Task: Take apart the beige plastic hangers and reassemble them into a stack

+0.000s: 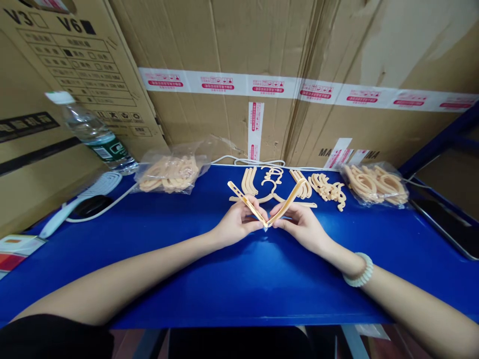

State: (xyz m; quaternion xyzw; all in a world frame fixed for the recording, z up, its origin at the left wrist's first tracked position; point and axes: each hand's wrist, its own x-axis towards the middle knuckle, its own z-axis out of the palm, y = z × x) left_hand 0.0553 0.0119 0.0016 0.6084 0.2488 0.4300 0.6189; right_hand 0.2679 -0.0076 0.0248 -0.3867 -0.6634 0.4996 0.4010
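- Nearest the lens in the head view: dark clothing at the bottom edge, then two bare forearms stretched forward over the blue table (239, 289).
- Left hand (234, 227): fingers curled narrow, pinching the lower end of the left peach strip (245, 200) between thumb and fingertips.
- Right hand (301, 227): the same narrow pinch, on the lower end of the right peach strip (289, 199); bead bracelet (359, 271) on that wrist.
- Both strips held just above the middle of the table, tilted outward, lower tips touching between the two hands in a V.
- Just behind the hands, lying on the table: curved peach pieces (250, 180), a hook-shaped piece (272, 175) and a loose heap of small parts (329, 188).
- Further left, against the boxes: a clear bag of peach parts (170, 172); a second clear bag (376, 183) at the far right of the row.
- Left edge: water bottle (93, 132) leaning against a carton, white power strip (101, 185) with its cable, a black object (92, 204) beside it, too dark to identify.
- Right edge: a flat dark screen (449, 224), well apart from the hands.
- Behind everything: taped cardboard boxes (262, 45) filling the background.
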